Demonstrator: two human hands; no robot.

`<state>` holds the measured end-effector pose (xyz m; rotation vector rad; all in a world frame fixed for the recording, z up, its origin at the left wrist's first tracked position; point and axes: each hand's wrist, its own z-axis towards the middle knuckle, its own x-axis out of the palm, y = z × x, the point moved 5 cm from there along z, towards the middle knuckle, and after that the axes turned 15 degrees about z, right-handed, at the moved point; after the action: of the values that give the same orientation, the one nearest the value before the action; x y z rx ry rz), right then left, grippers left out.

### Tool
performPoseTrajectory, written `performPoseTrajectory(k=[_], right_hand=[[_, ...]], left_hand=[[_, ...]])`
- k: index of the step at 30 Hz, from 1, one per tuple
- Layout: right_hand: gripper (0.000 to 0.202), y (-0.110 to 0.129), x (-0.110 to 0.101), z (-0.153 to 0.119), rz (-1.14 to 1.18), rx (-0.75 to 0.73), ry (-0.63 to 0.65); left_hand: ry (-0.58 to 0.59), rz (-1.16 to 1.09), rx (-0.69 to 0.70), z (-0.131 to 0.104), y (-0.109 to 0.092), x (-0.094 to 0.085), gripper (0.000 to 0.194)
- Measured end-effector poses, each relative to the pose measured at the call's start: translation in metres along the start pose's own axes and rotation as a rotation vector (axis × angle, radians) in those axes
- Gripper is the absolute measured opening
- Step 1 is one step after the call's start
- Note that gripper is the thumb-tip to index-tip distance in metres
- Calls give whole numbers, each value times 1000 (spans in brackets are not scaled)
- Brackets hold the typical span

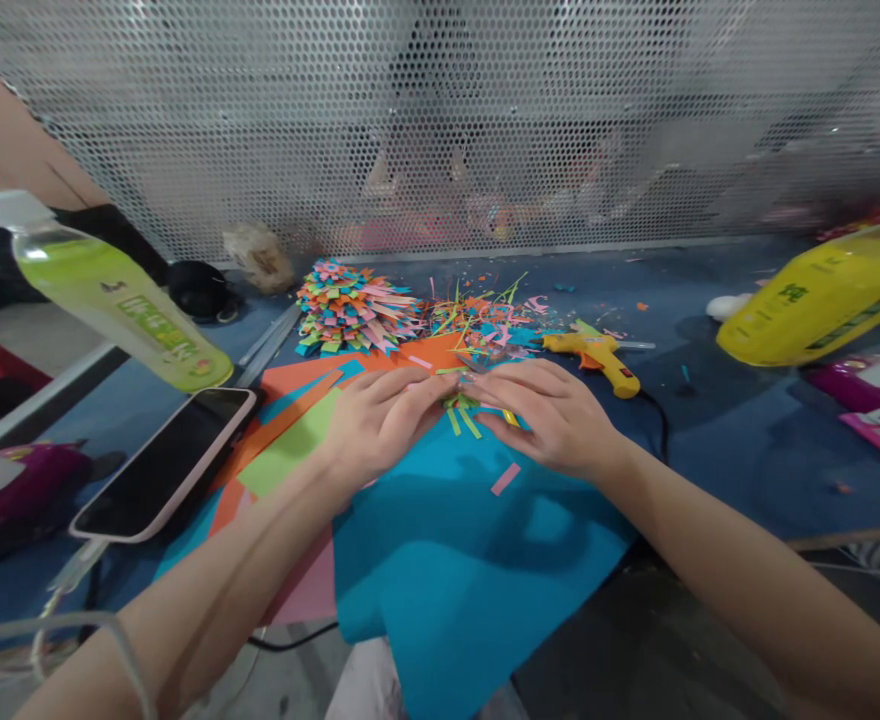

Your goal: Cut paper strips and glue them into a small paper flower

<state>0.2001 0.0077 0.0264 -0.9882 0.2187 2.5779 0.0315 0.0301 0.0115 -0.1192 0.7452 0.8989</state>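
Near the middle, my left hand and my right hand meet with bent fingers, their tips pinched together over a small bluish paper piece that is mostly hidden. Narrow green paper strips stick out just below the fingertips. Beneath both hands lies a large blue paper sheet, drooping over the table's front edge. A loose pink paper strip rests on it. Behind the fingers is a blurred grey object that I cannot identify. Left of centre, a light green sheet overlaps orange paper.
A cone of colourful paper strips stands at the back beside paper scraps. A yellow glue gun lies to the right. Left are a phone and a green drink bottle; a yellow bottle is right. Perforated metal closes the back.
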Motion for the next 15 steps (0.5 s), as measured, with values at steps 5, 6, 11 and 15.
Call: performPoseTrajectory(k=[5,6,11,15], right_hand=[[30,1,0,0,-22,-10,-3],[31,0,0,-1,-25,-1,-4],[41,-7,-1,-6,1,81,-48],[33,-13,0,-5,76,173,-43]], left_hand=[[17,-71,-59,0,-1,2,25],[25,-90,-89,1,-2,2,24],[183,-301,-325,3,-3,11,21],[267,-476,-489,1,-4,19,41]])
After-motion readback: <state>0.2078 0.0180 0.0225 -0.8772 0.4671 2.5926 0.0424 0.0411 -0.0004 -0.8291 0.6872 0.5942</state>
